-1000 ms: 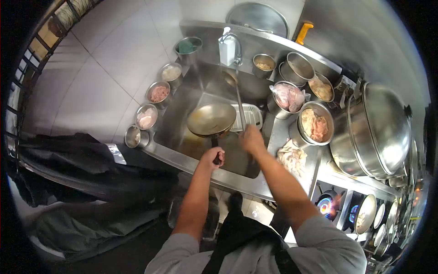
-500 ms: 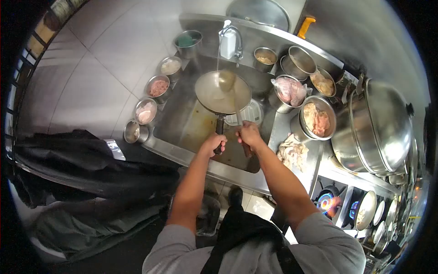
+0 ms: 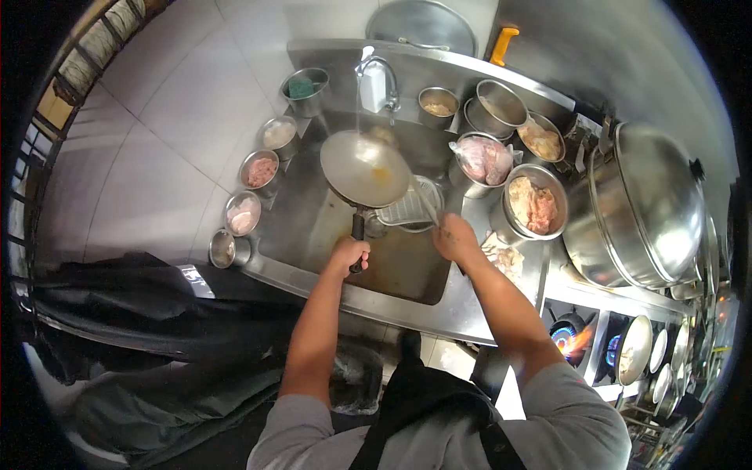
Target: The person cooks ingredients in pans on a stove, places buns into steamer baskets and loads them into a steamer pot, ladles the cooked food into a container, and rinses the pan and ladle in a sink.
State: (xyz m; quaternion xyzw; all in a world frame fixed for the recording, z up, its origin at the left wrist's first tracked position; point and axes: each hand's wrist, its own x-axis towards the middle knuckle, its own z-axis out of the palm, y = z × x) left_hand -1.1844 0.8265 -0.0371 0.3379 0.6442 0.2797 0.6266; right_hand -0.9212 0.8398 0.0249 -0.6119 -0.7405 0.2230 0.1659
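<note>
My left hand (image 3: 350, 254) is closed round the black handle of a wok (image 3: 365, 168), which hangs over the sink (image 3: 313, 227). A thin stream of water from the faucet (image 3: 392, 82) falls toward the wok, and some yellowish liquid shows inside it. To the right, my right hand (image 3: 454, 236) grips the long handle of a ladle (image 3: 423, 197). The ladle's bowl is blurred behind the wok's far rim. Under the wok's right side, a white plastic tray (image 3: 415, 205) lies in the sink.
Metal pots with meat (image 3: 537, 205) line the counter on the right, beside a large domed steamer (image 3: 658, 211). Small metal containers (image 3: 259, 169) stand along the left edge. A lit burner (image 3: 565, 338) and a pan (image 3: 633, 350) are at the lower right. A soap bottle (image 3: 374, 84) stands behind the sink.
The wok went up under the faucet, then came slightly down and left. The ladle moved from inside the wok to behind its rim, and my right hand moved right.
</note>
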